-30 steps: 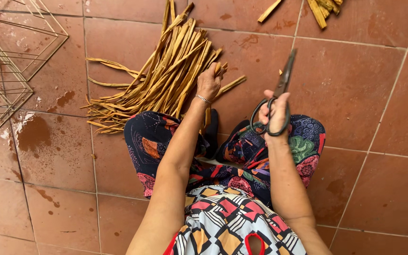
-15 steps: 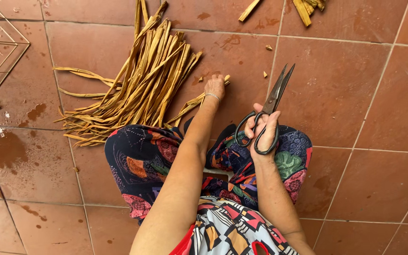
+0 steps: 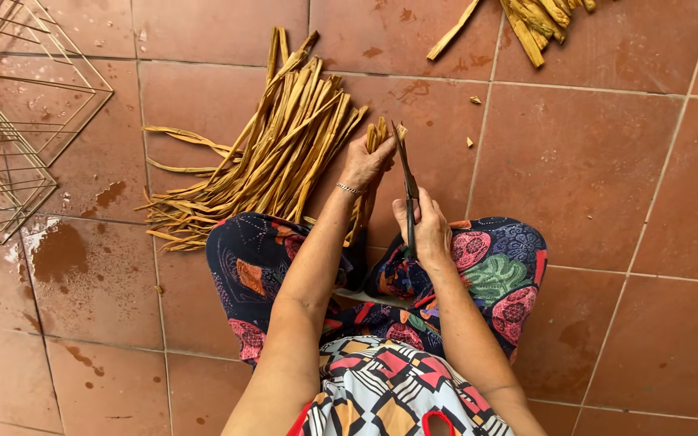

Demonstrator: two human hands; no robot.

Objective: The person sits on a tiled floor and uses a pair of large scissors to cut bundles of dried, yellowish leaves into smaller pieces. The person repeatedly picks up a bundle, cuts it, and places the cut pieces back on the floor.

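While no package, label or sign shows anywhere, the scene sorts into these lines.

Floor: reddish-brown tiled floor (image 3: 607, 178) with pale grout lines, wet patches and stains at the left.

Wire rack: a thin metal wire frame (image 3: 10, 137) at the upper left corner, resting on the tiles, well apart from both hands.

Main heap: a pile of long, flat, tan dried strips (image 3: 276, 153) fanned out on the floor just ahead of the person's left knee, the ends curling at the left.

Second heap: shorter cut strips (image 3: 527, 20) at the top edge, well apart from the hands; a few small chips (image 3: 472, 121) lie on the tiles below them.

Left hand: left hand (image 3: 365, 161) reaches forward, arm nearly straight, fingers wrapped shut around a small bundle of strips (image 3: 379, 136) whose tips stand up above the fist; a thin bracelet sits at the wrist.

Right hand: right hand (image 3: 423, 230) is raised above the knees, fingers closed in the handles of the scissors (image 3: 407, 182).

Scissors: dark blades point away from the body, their tips meeting the top of the held bundle; whether the blades are parted I cannot tell.

Clothing: patterned trousers (image 3: 494, 266) over bent knees.
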